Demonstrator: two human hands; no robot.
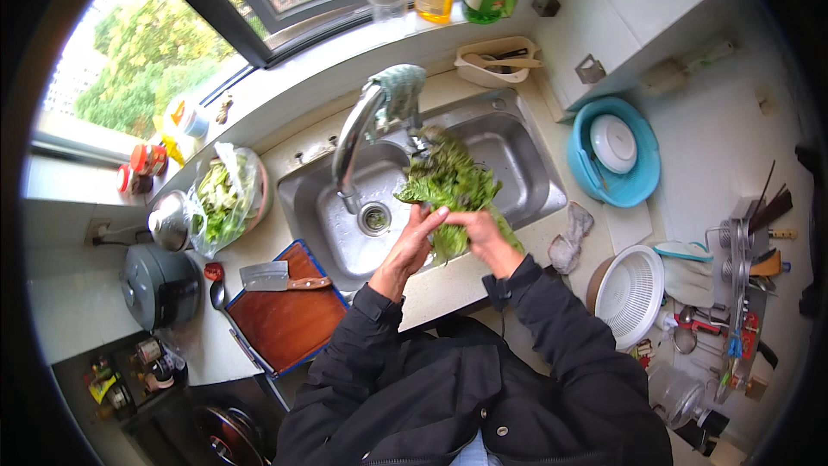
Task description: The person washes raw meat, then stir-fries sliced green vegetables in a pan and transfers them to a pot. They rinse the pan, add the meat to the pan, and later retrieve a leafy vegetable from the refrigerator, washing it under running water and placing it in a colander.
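Observation:
A bunch of leafy lettuce [453, 175], green with darker reddish-brown tips, is held between both hands above the divider of a steel double sink [310, 233]. My left hand [412, 243] grips its near end from the left. On the right side, my right hand [482, 236] closes on the same leaves, and the two hands nearly meet at the thumbs. Parts of some fingers are hidden by the leaves. Over the left basin arches a chrome faucet [352, 136] with a cloth [398, 87] draped on it. Green scraps lie in the basin's drain [375, 217].
Left of the sink, a cleaver [265, 276] lies on a brown cutting board [291, 317], near a bag of cut greens [223, 197]. To the right are a crumpled rag [570, 239], a blue basin [582, 168] holding a white bowl [612, 142], and a white colander [631, 298].

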